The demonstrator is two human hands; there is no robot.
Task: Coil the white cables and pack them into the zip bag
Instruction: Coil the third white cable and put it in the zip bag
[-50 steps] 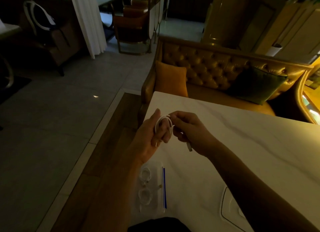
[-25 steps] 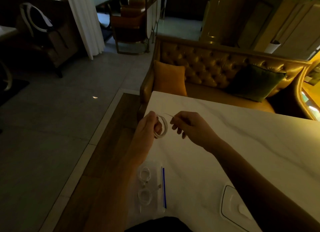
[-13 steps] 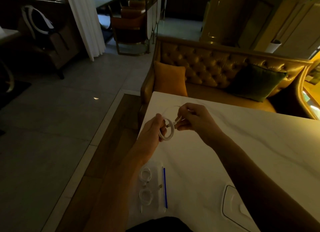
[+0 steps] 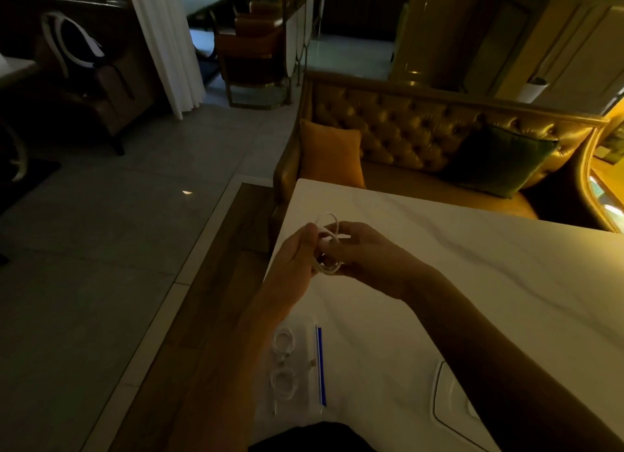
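A white cable (image 4: 327,245) wound into a small coil is held above the white marble table (image 4: 472,282). My left hand (image 4: 297,255) pinches the coil's left side. My right hand (image 4: 368,255) grips its right side, with one loop sticking up above my fingers. Near the table's front left edge lies a clear zip bag (image 4: 309,367) with a blue seal strip. Two coiled white cables (image 4: 283,364) lie inside it, one behind the other.
A white flat object (image 4: 452,404) with a dark outline lies on the table at the front right, under my right forearm. A tufted brown sofa (image 4: 405,137) with an orange and a green cushion stands behind the table. The floor drops off left of the table edge.
The loose cable end has been wrapped into the coil, and a loop now stands above my fingers. Both hands have closed in on the coil. The bag has stayed put.
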